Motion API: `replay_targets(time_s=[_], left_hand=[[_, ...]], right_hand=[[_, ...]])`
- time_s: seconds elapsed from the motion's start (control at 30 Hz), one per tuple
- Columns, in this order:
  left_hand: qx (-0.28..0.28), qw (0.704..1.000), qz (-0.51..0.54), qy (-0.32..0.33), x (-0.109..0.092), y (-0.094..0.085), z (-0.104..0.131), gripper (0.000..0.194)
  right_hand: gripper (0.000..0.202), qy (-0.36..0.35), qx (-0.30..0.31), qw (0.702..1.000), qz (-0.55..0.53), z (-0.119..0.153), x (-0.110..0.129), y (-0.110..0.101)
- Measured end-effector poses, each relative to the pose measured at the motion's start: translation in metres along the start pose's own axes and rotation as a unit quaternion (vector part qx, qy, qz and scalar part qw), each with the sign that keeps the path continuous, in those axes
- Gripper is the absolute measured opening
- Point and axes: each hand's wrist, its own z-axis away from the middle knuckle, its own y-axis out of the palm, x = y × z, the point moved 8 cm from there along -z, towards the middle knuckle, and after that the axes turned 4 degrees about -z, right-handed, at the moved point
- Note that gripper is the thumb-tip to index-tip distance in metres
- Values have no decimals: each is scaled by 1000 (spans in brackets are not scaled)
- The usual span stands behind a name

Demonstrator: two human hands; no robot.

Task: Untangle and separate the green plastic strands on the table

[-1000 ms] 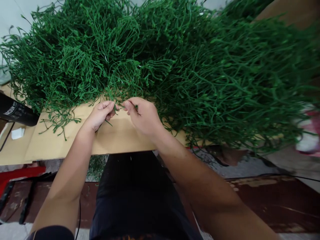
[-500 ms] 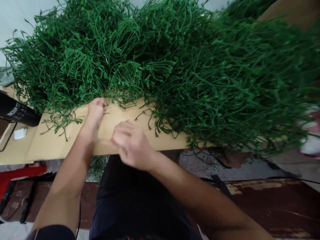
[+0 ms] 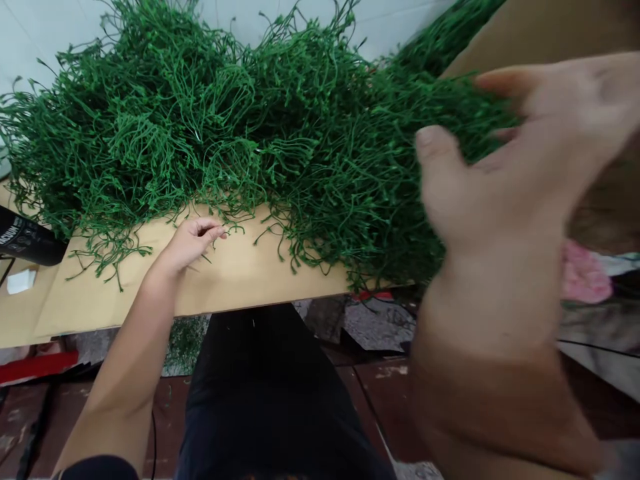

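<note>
Green stems (image 3: 200, 120): a broad, tangled heap of thin strands with small knobby ends, spread from left to right along the far side of the cardboard sheet; a few loose strands trail onto its near left part, others hang over the near edge at right.
Cardboard sheet (image 3: 250, 277): flat and tan, beneath the near side of the heap, its near strip bare.
Dark trousers (image 3: 265, 400): at the near middle, just below the sheet's near edge.
Right hand (image 3: 505, 167): raised at right in front of the heap, thumb and fingers spread wide; it is blurred, and whether it touches any strands cannot be told.
Brown board (image 3: 550, 33): tilted at the far right, behind the right hand, partly hidden.
Black bottle (image 3: 30, 237): lying at the left, white lettering on its side, its right end just beside the heap.
Left hand (image 3: 193, 243): over the middle of the sheet, near the heap's near side, thumb and fingers pinched narrow on a thin stem (image 3: 236, 229) that pokes out to the right.
Pink cloth (image 3: 585, 273): at the right, beside the right wrist.
White paper (image 3: 21, 281): small, on the left, nearer than the bottle.
</note>
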Motion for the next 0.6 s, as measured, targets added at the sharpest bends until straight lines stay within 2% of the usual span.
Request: replay_targets(time_s=[0.07,0.17,0.27,0.33,0.43,0.5,0.6], left_hand=[[-15,1000,7,7,-1,-3,0,13],[-30,999,34,18,0,-8,2,15],[-38,995,91,15,4,-11,6,18],[-48,988,147,-3,7,-14,11,21],[-84,967,239,-38,10,-22,19,18],[-115,948,292,-56,11,-29,23,15],[-135,932,329,-67,10,-36,28,14]], right_hand=[[39,20,12,999,22,10,19,23],[33,-17,153,984,-87,30,64,88],[34,-32,248,957,-144,48,91,133],[35,-23,297,942,-155,57,95,148],[36,-9,340,925,-167,68,94,157],[37,-7,354,918,-176,75,92,160],[37,-24,344,918,-197,84,92,164]])
